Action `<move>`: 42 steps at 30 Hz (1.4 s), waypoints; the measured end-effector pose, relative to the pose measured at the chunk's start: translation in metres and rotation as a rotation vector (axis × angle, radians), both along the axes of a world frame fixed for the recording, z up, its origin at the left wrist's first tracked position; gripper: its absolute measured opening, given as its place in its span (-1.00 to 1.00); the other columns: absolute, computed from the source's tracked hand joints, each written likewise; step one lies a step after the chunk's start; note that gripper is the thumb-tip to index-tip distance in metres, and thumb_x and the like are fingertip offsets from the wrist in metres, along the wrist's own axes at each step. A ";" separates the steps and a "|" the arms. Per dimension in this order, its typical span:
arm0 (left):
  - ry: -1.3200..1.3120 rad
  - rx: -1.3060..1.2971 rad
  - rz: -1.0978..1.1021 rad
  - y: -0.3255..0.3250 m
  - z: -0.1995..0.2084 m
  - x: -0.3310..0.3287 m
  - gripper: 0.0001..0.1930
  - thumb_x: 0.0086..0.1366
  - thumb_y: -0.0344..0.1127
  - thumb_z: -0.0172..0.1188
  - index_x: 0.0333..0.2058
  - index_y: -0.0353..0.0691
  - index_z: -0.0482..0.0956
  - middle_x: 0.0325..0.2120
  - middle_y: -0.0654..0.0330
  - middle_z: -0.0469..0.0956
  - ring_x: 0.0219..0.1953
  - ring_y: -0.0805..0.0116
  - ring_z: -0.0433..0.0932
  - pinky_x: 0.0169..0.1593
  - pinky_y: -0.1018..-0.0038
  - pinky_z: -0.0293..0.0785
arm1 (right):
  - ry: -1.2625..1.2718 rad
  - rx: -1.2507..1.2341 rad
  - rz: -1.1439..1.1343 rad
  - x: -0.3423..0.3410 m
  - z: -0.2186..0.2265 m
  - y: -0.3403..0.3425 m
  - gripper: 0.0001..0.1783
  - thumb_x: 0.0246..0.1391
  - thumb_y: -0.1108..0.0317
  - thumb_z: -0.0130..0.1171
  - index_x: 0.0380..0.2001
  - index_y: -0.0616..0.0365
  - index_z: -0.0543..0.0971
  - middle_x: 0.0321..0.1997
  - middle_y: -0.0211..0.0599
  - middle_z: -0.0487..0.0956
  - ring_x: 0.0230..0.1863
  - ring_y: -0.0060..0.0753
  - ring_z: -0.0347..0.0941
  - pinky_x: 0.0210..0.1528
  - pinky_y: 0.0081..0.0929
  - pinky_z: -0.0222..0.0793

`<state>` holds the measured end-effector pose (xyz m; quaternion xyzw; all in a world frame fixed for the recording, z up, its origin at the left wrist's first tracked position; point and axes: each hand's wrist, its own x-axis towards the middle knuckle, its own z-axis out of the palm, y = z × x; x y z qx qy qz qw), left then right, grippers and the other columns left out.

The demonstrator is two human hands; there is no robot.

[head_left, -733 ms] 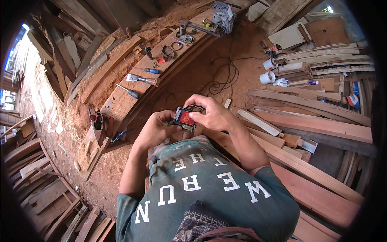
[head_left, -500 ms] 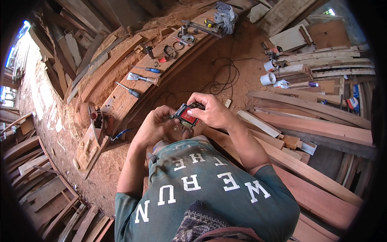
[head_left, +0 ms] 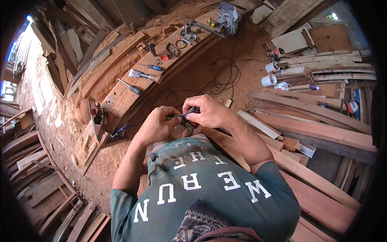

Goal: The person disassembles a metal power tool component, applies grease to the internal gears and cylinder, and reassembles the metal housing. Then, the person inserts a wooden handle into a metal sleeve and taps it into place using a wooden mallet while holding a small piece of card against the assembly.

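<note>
A small black object (head_left: 188,122) is held in front of my shirt, between both hands; its exact kind is hard to make out. My left hand (head_left: 157,124) pinches its left side with thumb and fingers. On the other side my right hand (head_left: 210,112) grips the upper right part, the fingers curled over and hiding much of it. Left of my hands, a plank bench (head_left: 117,97) carries a dark-handled screwdriver (head_left: 135,89), a wide-bladed chisel (head_left: 145,76) with a wooden handle and a blue-handled screwdriver (head_left: 153,67).
A red power tool (head_left: 96,115) rests at the bench's near end. Metal parts (head_left: 172,49), a yellow tape measure (head_left: 212,23) and a grey cloth (head_left: 228,17) lie farther along. A black cord (head_left: 231,72) coils on the floor. Boards (head_left: 314,129) and white cups (head_left: 269,80) are to the right.
The object has been turned between my fingers: its red face, seen before, is now hidden. My right hand has shifted slightly left, closer to my left hand.
</note>
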<state>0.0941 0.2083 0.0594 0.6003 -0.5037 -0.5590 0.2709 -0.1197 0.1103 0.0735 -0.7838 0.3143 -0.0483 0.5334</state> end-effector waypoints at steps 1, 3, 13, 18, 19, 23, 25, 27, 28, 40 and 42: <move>-0.063 -0.081 -0.006 0.002 -0.002 -0.001 -0.79 0.32 -0.36 0.36 -0.19 -0.42 0.72 -0.33 0.09 0.71 -0.28 0.41 0.66 -0.16 0.37 0.61 | 0.001 -0.024 0.014 0.000 -0.002 0.001 -0.81 0.10 0.44 0.30 -0.23 0.31 0.67 -0.32 -0.07 0.70 -0.30 -0.20 0.65 -0.17 -0.25 0.55; -0.188 -0.242 -0.019 0.007 -0.007 -0.002 -0.79 0.33 -0.36 0.35 -0.18 -0.42 0.72 -0.32 0.08 0.71 -0.28 0.42 0.66 -0.18 0.38 0.61 | -0.015 -0.057 0.040 0.001 -0.004 0.002 -0.83 0.10 0.47 0.32 -0.25 0.32 0.67 -0.31 -0.09 0.70 -0.29 -0.20 0.64 -0.16 -0.27 0.54; 0.315 0.129 -0.018 0.006 -0.007 0.008 -0.85 0.41 -0.37 0.27 -0.24 -0.36 0.72 -0.40 0.29 0.67 -0.28 0.57 0.58 -0.16 0.47 0.55 | -0.328 -0.167 0.093 -0.003 -0.012 0.007 -0.88 0.10 0.50 0.37 -0.28 0.28 0.69 -0.33 -0.14 0.68 -0.29 -0.16 0.65 -0.20 -0.28 0.52; 0.350 0.098 0.027 0.008 -0.009 0.012 -0.87 0.44 -0.39 0.26 -0.23 -0.35 0.69 -0.40 0.34 0.66 -0.27 0.62 0.56 -0.14 0.50 0.55 | -0.294 -0.035 0.030 -0.002 -0.007 0.012 -0.87 0.14 0.48 0.39 -0.25 0.27 0.68 -0.34 -0.26 0.68 -0.25 -0.36 0.65 -0.18 -0.36 0.54; 0.336 0.071 0.027 0.009 -0.008 0.010 -0.87 0.44 -0.39 0.26 -0.22 -0.35 0.68 -0.40 0.33 0.66 -0.27 0.61 0.57 -0.13 0.50 0.55 | -0.238 0.088 -0.017 -0.004 -0.008 0.011 -0.86 0.15 0.47 0.40 -0.25 0.27 0.68 -0.34 -0.29 0.69 -0.24 -0.42 0.65 -0.18 -0.38 0.55; 0.234 -0.017 0.015 0.011 -0.005 0.000 -0.88 0.47 -0.40 0.24 -0.19 -0.36 0.65 -0.34 0.29 0.68 -0.26 0.60 0.60 -0.13 0.51 0.58 | -0.111 0.308 -0.052 -0.010 -0.010 0.003 -0.85 0.15 0.47 0.43 -0.23 0.27 0.68 -0.29 -0.36 0.73 -0.20 -0.59 0.63 -0.12 -0.45 0.57; 0.181 -0.024 0.021 0.011 -0.006 -0.001 -0.88 0.49 -0.41 0.23 -0.18 -0.37 0.63 -0.32 0.27 0.68 -0.26 0.59 0.61 -0.14 0.52 0.59 | -0.104 0.305 -0.052 -0.010 -0.009 0.004 -0.86 0.13 0.49 0.43 -0.25 0.27 0.69 -0.30 -0.34 0.73 -0.21 -0.56 0.64 -0.12 -0.45 0.57; 0.150 -0.006 0.047 0.010 -0.008 -0.001 -0.89 0.49 -0.42 0.23 -0.17 -0.37 0.63 -0.31 0.27 0.68 -0.26 0.58 0.62 -0.14 0.51 0.59 | -0.130 0.176 -0.031 -0.009 -0.002 0.006 -0.88 0.11 0.51 0.44 -0.29 0.27 0.69 -0.33 -0.31 0.72 -0.23 -0.52 0.66 -0.13 -0.44 0.57; 0.159 -0.009 0.071 0.010 -0.012 0.001 -0.87 0.49 -0.41 0.22 -0.18 -0.38 0.64 -0.33 0.25 0.68 -0.26 0.56 0.62 -0.15 0.49 0.59 | -0.172 0.126 -0.031 -0.009 -0.001 0.007 -0.88 0.09 0.52 0.45 -0.30 0.27 0.69 -0.33 -0.30 0.72 -0.24 -0.49 0.67 -0.15 -0.44 0.56; 0.155 0.007 0.315 0.011 -0.090 0.011 -0.85 0.48 -0.40 0.24 -0.06 -0.32 0.65 -0.34 0.33 0.65 -0.29 0.59 0.55 -0.19 0.53 0.52 | -0.560 0.226 -0.327 -0.029 0.020 0.020 -0.82 0.16 0.54 0.46 -0.18 0.23 0.68 -0.26 -0.39 0.72 -0.18 -0.63 0.62 -0.14 -0.58 0.55; 0.080 -0.062 0.145 0.017 -0.095 0.000 -0.69 0.49 -0.40 0.23 0.13 -0.36 0.59 -0.09 0.14 0.71 -0.04 0.45 0.63 0.11 0.44 0.56 | -0.524 0.256 -0.377 -0.030 0.011 0.017 -0.85 0.26 0.54 0.38 -0.13 0.22 0.66 -0.21 -0.45 0.69 -0.16 -0.68 0.59 -0.10 -0.61 0.56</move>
